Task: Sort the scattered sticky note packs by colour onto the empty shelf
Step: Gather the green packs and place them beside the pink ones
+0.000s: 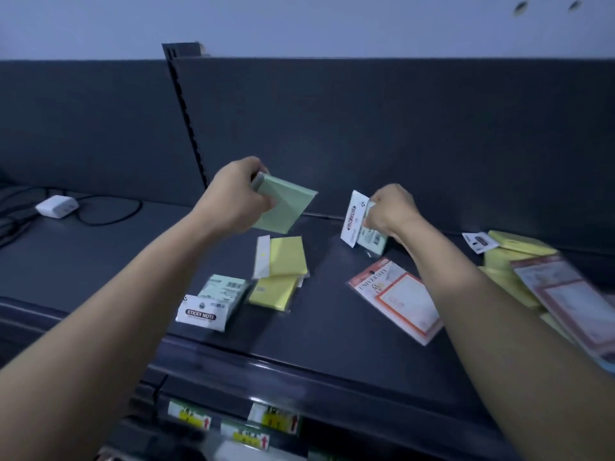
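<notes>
Left hand (238,194) holds a pale green square sticky note pack (286,207) above the dark grey shelf (100,261), centre frame, grip closed on its upper-left corner. Right hand (391,207), right of centre, pinches a green pack with white header card (354,217), upright, lower edge at the shelf. A matching flat green pack (216,296) lies below the left hand, the nearer one; judged the likely green pile.

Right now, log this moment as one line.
left hand: holds plain green pack aloft | right hand: grips labelled green pack | yellow packs: on shelf
</notes>
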The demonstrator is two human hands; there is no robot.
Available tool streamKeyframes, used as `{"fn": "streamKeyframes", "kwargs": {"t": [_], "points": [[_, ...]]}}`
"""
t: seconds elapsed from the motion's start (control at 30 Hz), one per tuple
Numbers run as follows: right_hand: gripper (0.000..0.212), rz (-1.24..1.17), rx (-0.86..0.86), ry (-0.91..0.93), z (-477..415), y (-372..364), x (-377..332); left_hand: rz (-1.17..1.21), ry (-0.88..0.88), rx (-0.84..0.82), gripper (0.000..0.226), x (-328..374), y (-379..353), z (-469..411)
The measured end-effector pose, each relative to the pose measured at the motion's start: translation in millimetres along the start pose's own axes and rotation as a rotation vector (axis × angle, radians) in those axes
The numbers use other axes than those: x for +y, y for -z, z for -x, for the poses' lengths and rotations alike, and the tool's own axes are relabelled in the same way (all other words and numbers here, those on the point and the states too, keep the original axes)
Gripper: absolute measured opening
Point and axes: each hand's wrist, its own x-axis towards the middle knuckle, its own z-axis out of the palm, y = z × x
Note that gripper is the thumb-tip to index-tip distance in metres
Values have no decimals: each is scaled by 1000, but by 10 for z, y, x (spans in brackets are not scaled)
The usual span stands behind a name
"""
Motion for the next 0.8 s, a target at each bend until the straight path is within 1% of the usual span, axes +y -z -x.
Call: {"fn": "streamKeyframes", "kwargs": {"t": [0.07,0.13,0.23,0.33,0.4,0.5,0.6,0.73,0.8], "points": [[15,-85,10,75,149,125,16,3,-2,21,15,111,-44,167],[18,-157,-12,109,277,246,79,-9,-10,36,15,215,-95,314],[19,-227,-35,118,486,467,247,17,-46,39,15,382,-196,482],[22,-227,-34,96,761,755,465,55,-107,8,15,598,-326,595],[28,-210,11,77,983,975,625,89,-172,-30,15,778,-424,668],[32,-211,138,25,1375,1280,882,163,-295,-104,15,1048,-573,825],[38,-120,263,-33,1850,1522,1106,227,-411,-186,15,1247,-681,1060],[16,-57,320,-125,2572,1690,1323,322,-505,-329,17,1390,-831,1424],[20,-21,368,-150,2944,1734,1401,377,-532,-409,17,1468,-931,1623]]}}
